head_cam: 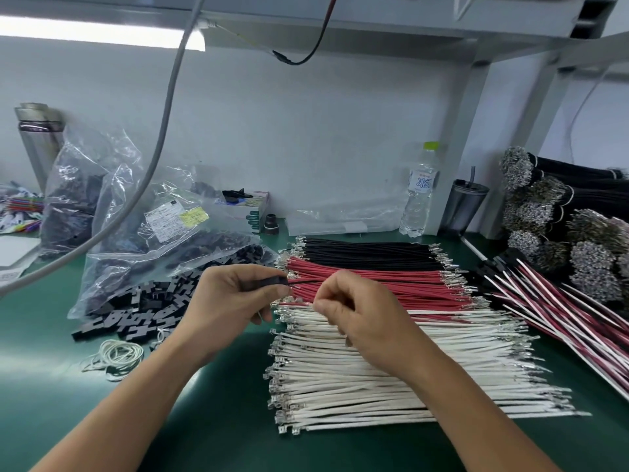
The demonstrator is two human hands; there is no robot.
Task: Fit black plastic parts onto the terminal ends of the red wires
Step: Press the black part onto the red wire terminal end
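The left hand grips a black plastic part between thumb and curled fingers, just beside the terminal ends of the red wires. The right hand is closed with fingertips pinched at the boundary of the red and white wires; whether it grips a wire cannot be told. The red wires lie flat on the green mat, between the black wires and the white. Each wire is probably light and flexible: grip close behind the metal terminal to prevent buckling. The part appears rigid and small; pinch its sides. Spare parts spill from a clear bag at left.
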